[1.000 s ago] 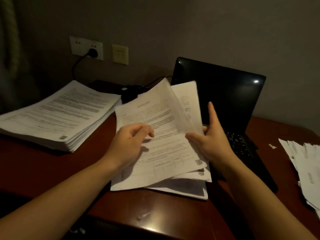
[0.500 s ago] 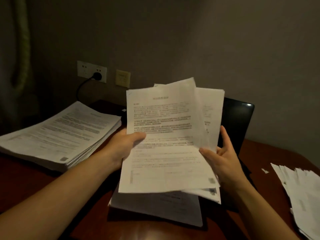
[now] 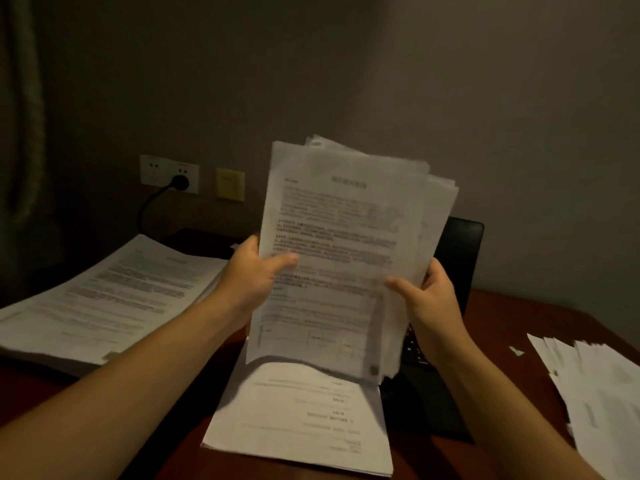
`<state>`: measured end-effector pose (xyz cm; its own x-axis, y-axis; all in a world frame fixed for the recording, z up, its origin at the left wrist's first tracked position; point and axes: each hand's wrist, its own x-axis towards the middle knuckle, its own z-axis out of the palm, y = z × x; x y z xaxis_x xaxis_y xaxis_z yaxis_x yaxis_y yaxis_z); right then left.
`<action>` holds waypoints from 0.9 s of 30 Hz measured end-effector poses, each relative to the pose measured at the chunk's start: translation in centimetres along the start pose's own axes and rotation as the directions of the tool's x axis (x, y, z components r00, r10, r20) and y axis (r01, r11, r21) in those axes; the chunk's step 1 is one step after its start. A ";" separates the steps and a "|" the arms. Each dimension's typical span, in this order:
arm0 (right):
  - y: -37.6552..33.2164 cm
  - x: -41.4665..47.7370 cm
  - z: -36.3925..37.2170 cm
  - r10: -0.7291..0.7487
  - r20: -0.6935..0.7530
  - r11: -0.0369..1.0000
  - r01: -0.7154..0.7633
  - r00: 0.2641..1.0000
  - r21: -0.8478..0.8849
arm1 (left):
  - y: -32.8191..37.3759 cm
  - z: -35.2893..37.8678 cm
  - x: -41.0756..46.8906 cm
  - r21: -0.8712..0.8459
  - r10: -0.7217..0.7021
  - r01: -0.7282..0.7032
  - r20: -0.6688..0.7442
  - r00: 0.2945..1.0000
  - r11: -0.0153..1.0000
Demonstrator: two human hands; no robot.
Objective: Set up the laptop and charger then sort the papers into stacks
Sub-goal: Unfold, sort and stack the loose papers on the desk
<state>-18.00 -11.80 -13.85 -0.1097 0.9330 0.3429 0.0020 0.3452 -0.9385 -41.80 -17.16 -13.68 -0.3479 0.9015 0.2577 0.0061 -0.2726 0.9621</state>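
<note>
Nearest, a low pile of white printed sheets [image 3: 301,420] lies flat on the dark reddish wooden desk [image 3: 519,317]. Above it, the left hand [image 3: 254,275] and right hand [image 3: 427,296] grip a fanned sheaf of white printed papers [image 3: 339,237] upright by its side edges, thumbs in front. Behind the sheaf stands the open black laptop [image 3: 457,258]. A thick white paper stack [image 3: 114,292] lies to the left, and a black plug [image 3: 180,182] sits in the white wall socket [image 3: 159,169].
</note>
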 end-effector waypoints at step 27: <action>0.6 -1.7 5.3 0.153 0.035 0.987 -0.155 0.988 0.042 | -2.8 -3.1 -0.8 0.133 0.013 0.015 -0.207 0.978 0.991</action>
<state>-23.09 -13.72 -15.19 -0.1432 0.9706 0.1932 -0.0225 0.1920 -0.9811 -44.44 -18.21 -16.85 -0.5345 0.8086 0.2459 0.1258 -0.2116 0.9692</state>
